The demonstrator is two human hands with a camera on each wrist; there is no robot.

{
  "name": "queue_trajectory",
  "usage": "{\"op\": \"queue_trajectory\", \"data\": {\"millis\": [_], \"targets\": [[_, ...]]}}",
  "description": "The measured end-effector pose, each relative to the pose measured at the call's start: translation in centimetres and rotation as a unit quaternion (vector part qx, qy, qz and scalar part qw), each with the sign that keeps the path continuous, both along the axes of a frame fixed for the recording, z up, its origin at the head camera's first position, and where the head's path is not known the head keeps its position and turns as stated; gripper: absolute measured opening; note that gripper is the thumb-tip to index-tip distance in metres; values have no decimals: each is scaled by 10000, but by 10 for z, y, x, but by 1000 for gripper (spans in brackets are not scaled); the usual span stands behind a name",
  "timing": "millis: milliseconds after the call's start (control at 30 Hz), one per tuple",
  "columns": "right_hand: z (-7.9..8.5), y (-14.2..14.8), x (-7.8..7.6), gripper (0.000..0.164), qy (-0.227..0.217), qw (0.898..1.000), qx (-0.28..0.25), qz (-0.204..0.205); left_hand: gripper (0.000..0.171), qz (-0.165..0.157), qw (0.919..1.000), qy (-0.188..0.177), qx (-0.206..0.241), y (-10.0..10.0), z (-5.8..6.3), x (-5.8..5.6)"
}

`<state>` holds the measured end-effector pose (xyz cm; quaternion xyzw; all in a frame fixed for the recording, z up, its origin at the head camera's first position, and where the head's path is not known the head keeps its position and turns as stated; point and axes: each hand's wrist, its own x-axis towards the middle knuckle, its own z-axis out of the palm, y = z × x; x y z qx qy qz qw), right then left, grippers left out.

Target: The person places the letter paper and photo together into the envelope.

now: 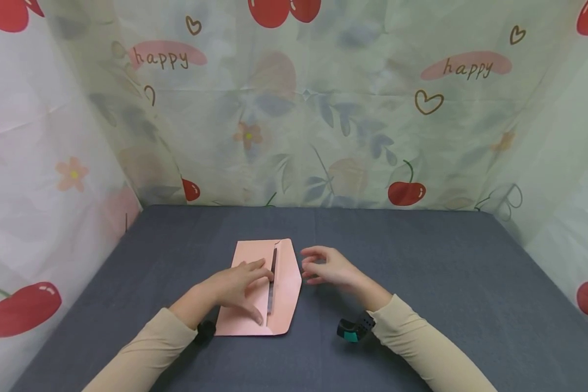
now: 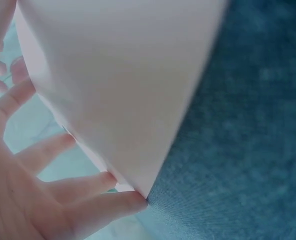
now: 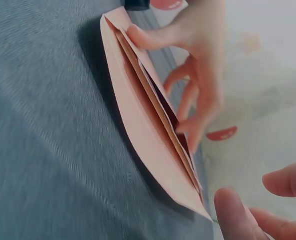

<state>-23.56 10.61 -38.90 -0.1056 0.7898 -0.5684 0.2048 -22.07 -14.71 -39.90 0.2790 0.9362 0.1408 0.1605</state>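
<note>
On the dark cloth lies a pink envelope, its pointed flap folded out to the right. A narrow dark strip shows along its mouth in the head view. The right wrist view looks into the gaping mouth, where a tan edge runs lengthwise. My left hand rests on the envelope with fingers spread, thumb and fingertips along the edge of the mouth. To the right of the flap, my right hand hovers with loosely bent fingers and holds nothing.
Dark grey cloth covers the table. Printed curtains with cherries stand along its back and both sides. A black wrist strap with a teal part is on the right wrist.
</note>
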Motion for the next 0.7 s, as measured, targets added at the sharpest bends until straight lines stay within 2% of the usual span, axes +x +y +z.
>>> {"op": "queue_trajectory", "data": {"millis": [367,467,600,700], "targets": [[11,46,10,44,519,9982,278,-84,76,-15,9998,128,-130,1,0,4],[13,55,12,43,699,9966,382,-191,75,56,9999,42,-72,2,0,4],[18,65,14,41,1195,9900,654,-353,70,270,9996,80,-4,4,3,5],[23,72,15,39,1755,9777,1042,-501,65,452,9982,387,53,7,10,7]]}}
